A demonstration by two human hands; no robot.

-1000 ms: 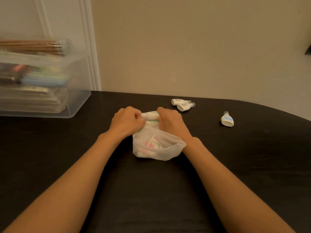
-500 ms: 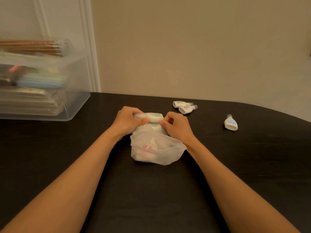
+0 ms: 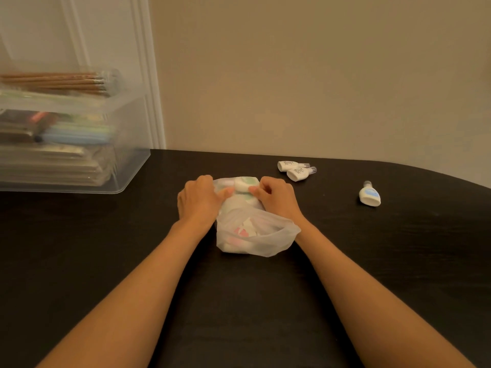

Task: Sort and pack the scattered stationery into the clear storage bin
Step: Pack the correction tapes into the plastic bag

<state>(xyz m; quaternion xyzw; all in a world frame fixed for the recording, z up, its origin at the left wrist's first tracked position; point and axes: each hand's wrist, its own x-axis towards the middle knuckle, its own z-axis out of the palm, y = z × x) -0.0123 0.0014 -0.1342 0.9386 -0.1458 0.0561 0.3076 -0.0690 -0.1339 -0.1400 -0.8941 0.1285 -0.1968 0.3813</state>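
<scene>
A translucent white plastic bag (image 3: 255, 237) lies on the dark table (image 3: 106, 248) in the middle, with pink and white items showing through it. My left hand (image 3: 199, 203) and my right hand (image 3: 276, 197) both grip its far end, pinching the plastic around a white and green item (image 3: 244, 183). The clear storage bin (image 3: 79, 134) stands at the far left, filled with stacked stationery. A packet of pencils (image 3: 58, 81) lies across its top.
Two small white bottles (image 3: 295, 168) lie side by side beyond my right hand. A third white bottle with a blue label (image 3: 369, 194) lies farther right. A beige wall rises behind the table's curved far edge.
Both hands have worked the bag's far end, and the white and green item shows more between my fingers. The bag has shifted slightly; the bottles and bin stay put.
</scene>
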